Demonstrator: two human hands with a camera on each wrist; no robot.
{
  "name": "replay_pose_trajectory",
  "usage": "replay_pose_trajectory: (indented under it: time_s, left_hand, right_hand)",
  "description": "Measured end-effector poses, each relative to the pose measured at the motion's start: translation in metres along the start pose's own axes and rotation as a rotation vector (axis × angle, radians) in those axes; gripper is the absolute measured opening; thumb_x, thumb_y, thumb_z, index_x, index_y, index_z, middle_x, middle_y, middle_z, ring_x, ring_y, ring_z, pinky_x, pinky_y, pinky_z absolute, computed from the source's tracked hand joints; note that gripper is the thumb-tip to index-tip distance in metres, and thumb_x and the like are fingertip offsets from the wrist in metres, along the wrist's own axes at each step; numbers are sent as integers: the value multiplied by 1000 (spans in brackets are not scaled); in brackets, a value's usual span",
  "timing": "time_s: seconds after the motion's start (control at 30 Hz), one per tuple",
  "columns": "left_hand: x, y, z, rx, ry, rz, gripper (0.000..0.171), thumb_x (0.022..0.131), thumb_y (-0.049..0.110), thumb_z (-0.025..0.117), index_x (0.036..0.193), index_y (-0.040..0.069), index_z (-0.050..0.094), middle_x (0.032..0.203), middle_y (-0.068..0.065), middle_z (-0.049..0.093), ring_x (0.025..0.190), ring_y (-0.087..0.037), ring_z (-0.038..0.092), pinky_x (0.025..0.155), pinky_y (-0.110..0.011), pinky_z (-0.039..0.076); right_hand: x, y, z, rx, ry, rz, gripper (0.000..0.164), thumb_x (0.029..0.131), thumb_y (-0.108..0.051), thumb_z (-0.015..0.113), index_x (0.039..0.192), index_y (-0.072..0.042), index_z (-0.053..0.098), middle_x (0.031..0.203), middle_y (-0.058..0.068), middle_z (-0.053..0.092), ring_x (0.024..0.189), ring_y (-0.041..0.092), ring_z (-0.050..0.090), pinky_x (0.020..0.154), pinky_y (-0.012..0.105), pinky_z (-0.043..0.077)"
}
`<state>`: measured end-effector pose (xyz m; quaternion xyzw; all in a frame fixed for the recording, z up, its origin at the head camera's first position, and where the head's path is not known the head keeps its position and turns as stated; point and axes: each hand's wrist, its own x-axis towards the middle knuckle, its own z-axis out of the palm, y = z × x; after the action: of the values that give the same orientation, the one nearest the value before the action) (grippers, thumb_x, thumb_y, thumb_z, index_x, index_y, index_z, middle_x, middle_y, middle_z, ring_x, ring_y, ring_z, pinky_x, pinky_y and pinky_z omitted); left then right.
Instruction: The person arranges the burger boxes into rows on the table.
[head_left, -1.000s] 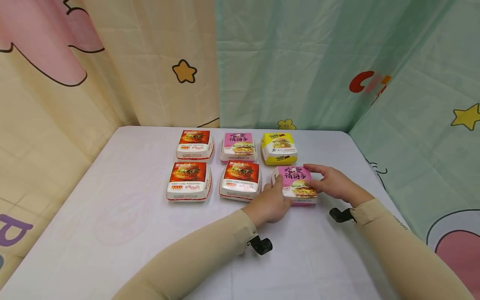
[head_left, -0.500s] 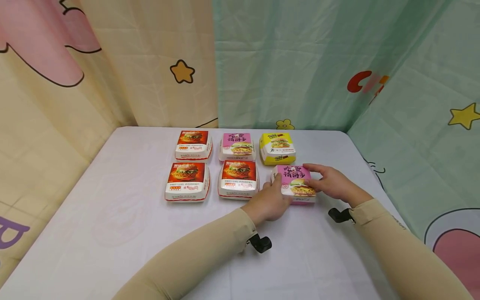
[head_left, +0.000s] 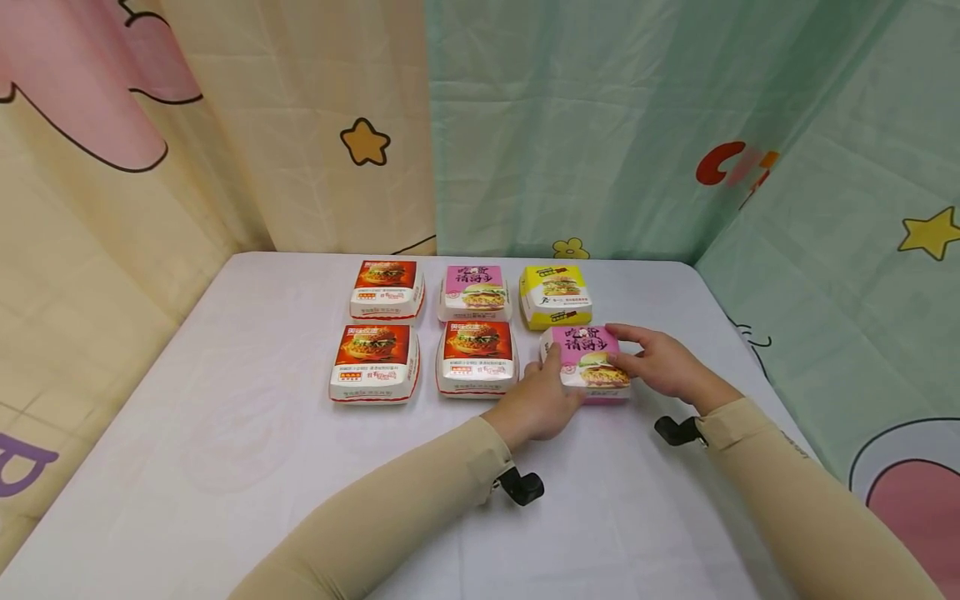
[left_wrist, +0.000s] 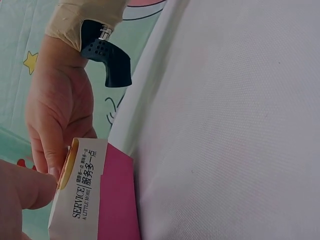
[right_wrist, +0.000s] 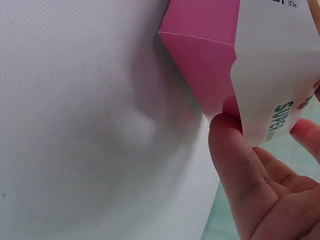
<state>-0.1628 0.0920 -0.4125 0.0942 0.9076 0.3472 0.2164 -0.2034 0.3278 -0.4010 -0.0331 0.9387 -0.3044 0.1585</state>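
Note:
A pink and white burger box (head_left: 589, 360) is at the right end of the front row, with a burger picture on its lid. My left hand (head_left: 538, 405) holds its left side, thumb against the lid's edge. On the opposite side my right hand (head_left: 665, 364) grips the box, one finger at the far corner and the thumb along the near right of the lid. In the left wrist view, the box's white side panel (left_wrist: 82, 195) shows printed lettering above a pink base. From the right wrist, fingertips press the pink and white side close over the tabletop.
Left of the held box stand two red and white burger boxes, one in the middle (head_left: 477, 360) and one further left (head_left: 375, 364). Behind are a red box (head_left: 387, 290), a pink box (head_left: 475, 294) and a yellow box (head_left: 556, 297). Curtains hang behind the white table (head_left: 247, 467).
The pink burger box has shifted slightly away from me and a little left, with both hands staying on it. The other boxes keep their places.

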Motion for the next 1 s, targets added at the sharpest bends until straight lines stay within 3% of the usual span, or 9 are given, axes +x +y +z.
replay_pose_trajectory:
  time_s: [0.27,0.6,1.0]
  left_hand:
    - [0,0,2,-61,31,-16,84,106,50,57,171,25,10,169,-19,31,142,-34,51,120,-55,42]
    - [-1,0,4,-88,46,0,80,107,46,56,171,28,11,176,-17,14,157,-38,33,126,-56,33]
    - [1,-3,7,-90,66,12,80,107,47,55,171,26,12,175,-19,17,154,-36,38,125,-54,35]
  right_hand:
    - [0,-1,3,-13,-6,-20,71,104,-44,64,165,-18,38,165,22,42,129,43,57,98,51,57]
    - [3,-2,4,-13,-11,-16,73,104,-51,62,165,-20,36,165,21,42,129,42,57,102,53,55]
    - [5,-3,6,-23,-14,-34,73,104,-49,63,165,-19,37,161,22,47,120,36,60,88,36,56]
